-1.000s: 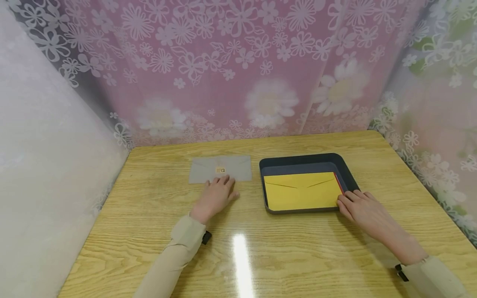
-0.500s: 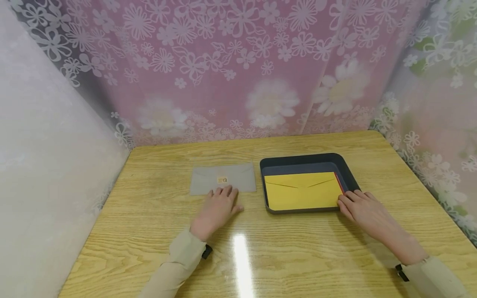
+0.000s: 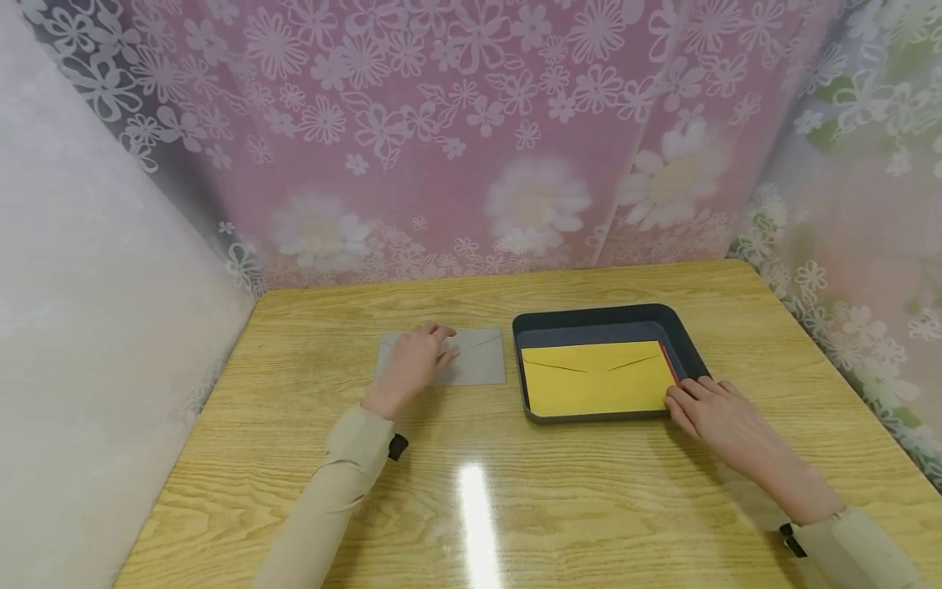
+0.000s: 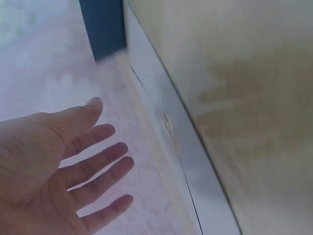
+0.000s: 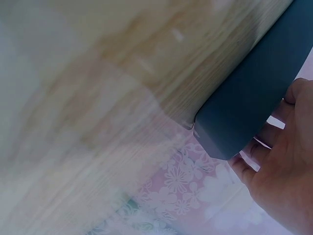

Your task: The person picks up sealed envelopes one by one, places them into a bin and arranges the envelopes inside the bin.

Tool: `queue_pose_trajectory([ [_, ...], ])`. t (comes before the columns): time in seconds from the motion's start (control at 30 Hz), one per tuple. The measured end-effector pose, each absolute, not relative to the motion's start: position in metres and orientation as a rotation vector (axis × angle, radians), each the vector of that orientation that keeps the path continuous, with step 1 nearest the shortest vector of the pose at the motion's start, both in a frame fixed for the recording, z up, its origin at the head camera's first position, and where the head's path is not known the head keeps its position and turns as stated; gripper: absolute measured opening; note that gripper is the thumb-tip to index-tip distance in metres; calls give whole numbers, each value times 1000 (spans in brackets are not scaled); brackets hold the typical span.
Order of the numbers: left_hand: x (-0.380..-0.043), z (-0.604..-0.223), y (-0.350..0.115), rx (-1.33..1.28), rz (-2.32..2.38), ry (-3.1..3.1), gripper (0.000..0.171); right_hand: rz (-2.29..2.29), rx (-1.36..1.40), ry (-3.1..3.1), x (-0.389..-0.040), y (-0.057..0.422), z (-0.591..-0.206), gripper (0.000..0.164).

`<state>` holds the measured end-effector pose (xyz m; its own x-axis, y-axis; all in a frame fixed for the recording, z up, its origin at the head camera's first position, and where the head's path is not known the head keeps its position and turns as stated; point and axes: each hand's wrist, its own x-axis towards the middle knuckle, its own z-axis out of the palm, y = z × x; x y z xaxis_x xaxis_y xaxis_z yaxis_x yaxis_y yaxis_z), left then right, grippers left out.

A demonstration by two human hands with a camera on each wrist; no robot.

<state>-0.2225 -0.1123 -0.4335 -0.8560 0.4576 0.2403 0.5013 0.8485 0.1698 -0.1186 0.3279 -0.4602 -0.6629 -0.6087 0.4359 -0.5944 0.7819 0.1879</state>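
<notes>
A grey envelope (image 3: pixel 477 360) with its flap side up lies on the table, left of the tray. My left hand (image 3: pixel 414 360) hovers over its left half and hides the sticker in the head view. In the left wrist view the left hand (image 4: pixel 73 166) has its fingers spread, apart from the envelope (image 4: pixel 161 107). My right hand (image 3: pixel 724 421) grips the near right corner of the dark tray (image 3: pixel 589 314), fingers over the rim. A yellow envelope (image 3: pixel 596 384) lies in the tray, with a red edge (image 3: pixel 669 360) showing beneath it.
The wooden table (image 3: pixel 309 458) ends at a pink floral curtain (image 3: pixel 441 164) at the back. A pale curtain (image 3: pixel 110 327) hangs on the left and a flowered one (image 3: pixel 861 245) on the right.
The grey envelope has slid toward me. My left hand moved back with it, then lifted and went forward over it. The right hand and tray have stayed put.
</notes>
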Motion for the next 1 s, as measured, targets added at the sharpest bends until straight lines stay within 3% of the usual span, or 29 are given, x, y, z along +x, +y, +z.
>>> queue_pose_trajectory([
  [0.2,-250,-435,-130,-668,-403,-3041,47,-52,898,-2508,-118,328,-461,52],
  [0.6,-262,-443,-139,-626,-542,-3196,69,-40,878,-2521,-118,328,-461,40],
  [1.0,-258,-444,-140,-608,-550,-3199,68,-32,867,-2549,-117,328,-459,27],
])
